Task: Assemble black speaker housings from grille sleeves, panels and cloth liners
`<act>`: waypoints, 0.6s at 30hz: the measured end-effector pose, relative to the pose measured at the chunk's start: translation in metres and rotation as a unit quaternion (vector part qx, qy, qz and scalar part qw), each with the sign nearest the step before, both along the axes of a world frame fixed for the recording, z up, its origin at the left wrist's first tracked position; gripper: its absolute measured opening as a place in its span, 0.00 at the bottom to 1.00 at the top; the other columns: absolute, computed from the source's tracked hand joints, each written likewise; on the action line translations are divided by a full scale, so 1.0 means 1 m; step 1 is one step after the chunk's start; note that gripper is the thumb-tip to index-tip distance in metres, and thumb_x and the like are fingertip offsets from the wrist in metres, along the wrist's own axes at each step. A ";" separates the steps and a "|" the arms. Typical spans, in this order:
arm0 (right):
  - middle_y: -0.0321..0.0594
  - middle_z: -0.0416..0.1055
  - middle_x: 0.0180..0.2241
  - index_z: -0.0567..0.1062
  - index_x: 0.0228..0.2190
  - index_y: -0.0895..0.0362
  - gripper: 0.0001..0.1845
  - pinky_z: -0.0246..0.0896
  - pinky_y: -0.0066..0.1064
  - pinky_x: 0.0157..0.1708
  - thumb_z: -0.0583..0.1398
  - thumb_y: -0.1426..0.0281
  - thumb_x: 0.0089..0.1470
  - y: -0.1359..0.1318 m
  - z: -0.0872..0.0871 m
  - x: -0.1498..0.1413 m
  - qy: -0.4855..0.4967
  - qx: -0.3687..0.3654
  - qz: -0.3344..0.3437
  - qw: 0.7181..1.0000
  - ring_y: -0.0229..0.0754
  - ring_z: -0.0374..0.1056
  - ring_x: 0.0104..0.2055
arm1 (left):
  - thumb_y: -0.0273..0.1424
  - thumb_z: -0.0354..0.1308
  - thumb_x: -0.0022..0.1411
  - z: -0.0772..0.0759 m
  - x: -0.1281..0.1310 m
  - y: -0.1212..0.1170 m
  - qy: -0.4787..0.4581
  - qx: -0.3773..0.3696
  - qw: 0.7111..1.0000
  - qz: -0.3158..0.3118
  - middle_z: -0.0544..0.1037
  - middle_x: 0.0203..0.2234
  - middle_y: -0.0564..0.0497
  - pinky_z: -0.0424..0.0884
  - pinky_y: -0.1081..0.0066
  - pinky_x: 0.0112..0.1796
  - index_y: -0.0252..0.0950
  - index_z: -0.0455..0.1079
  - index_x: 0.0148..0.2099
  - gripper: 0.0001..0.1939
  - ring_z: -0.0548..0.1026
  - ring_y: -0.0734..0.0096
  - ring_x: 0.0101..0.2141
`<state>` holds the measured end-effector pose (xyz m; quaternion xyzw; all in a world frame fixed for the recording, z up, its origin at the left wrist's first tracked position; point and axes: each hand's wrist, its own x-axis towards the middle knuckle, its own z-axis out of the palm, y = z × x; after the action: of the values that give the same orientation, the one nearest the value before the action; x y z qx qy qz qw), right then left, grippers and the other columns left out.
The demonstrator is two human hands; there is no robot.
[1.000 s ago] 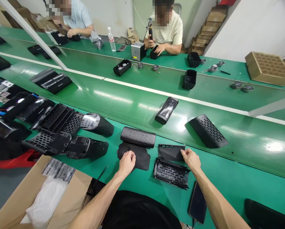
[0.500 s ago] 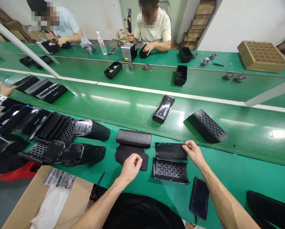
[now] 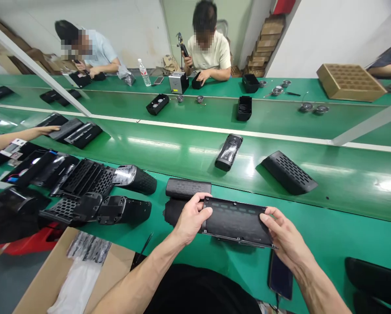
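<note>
A black slotted speaker cover, its inner side lined with dark cloth, is raised between my two hands. My left hand pinches its left end, thumb on the lining. At the right end my right hand grips it the same way. Below the raised piece, the edge of another black slotted cover peeks out, mostly hidden. Black cloth sheets lie left of my left hand, partly covered by it. Just behind them a slotted cover rests with its outer side up.
A phone with a cable lies by my right wrist. Black housings crowd the left of the table. An open carton stands at lower left. Speaker bodies sit on the green belt. A co-worker's hand reaches in from the left; two people work opposite.
My right hand has lifted the cover off the table and brought it nearer. My left hand has moved right from the cloth sheets onto its left end. A co-worker's arm has reached further in.
</note>
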<state>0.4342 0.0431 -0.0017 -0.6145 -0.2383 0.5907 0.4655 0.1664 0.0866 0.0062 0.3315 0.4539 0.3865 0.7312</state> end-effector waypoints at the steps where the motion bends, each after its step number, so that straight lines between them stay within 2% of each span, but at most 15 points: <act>1: 0.35 0.76 0.29 0.72 0.39 0.49 0.27 0.70 0.32 0.25 0.77 0.55 0.44 -0.005 0.003 -0.004 0.031 -0.014 -0.008 0.999 0.43 0.73 0.26 | 0.39 0.70 0.58 0.002 -0.002 -0.002 0.008 0.002 1.000 0.002 0.76 0.29 0.56 0.76 0.68 0.36 0.40 0.69 0.55 0.25 0.76 0.72 0.28; 4: 0.37 0.79 0.36 0.74 0.41 0.49 0.28 0.73 0.31 0.32 0.78 0.58 0.42 -0.017 0.010 -0.014 0.081 -0.030 -0.026 0.996 0.44 0.76 0.34 | 0.40 0.69 0.60 0.008 -0.008 -0.008 0.023 0.005 1.000 0.003 0.76 0.28 0.56 0.73 0.71 0.33 0.40 0.70 0.53 0.23 0.76 0.71 0.28; 8: 0.39 0.79 0.41 0.75 0.42 0.49 0.27 0.74 0.31 0.35 0.78 0.60 0.42 -0.028 0.017 -0.023 0.085 -0.016 -0.018 0.996 0.45 0.76 0.39 | 0.43 0.68 0.61 0.012 -0.015 -0.013 0.048 0.021 0.999 0.005 0.74 0.26 0.56 0.71 0.73 0.32 0.39 0.70 0.53 0.22 0.75 0.71 0.28; 13: 0.36 0.76 0.37 0.77 0.40 0.49 0.24 0.72 0.27 0.35 0.79 0.61 0.43 -0.034 0.022 -0.027 0.095 0.002 -0.026 0.995 0.41 0.73 0.37 | 0.46 0.65 0.63 0.011 -0.024 -0.018 0.084 0.050 0.995 -0.005 0.75 0.29 0.54 0.68 0.73 0.32 0.39 0.72 0.54 0.22 0.72 0.72 0.29; 18: 0.34 0.72 0.34 0.78 0.40 0.47 0.22 0.70 0.24 0.34 0.78 0.60 0.46 -0.040 0.020 -0.028 0.092 0.010 -0.023 0.995 0.39 0.69 0.35 | 0.47 0.64 0.65 0.010 -0.028 -0.023 0.117 0.072 0.991 -0.004 0.74 0.27 0.54 0.66 0.73 0.31 0.39 0.74 0.54 0.22 0.69 0.73 0.27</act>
<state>0.4063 0.0035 0.0180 -0.5585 -0.1858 0.6313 0.5051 0.1384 0.0638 0.0161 0.4281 0.5057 0.3741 0.6489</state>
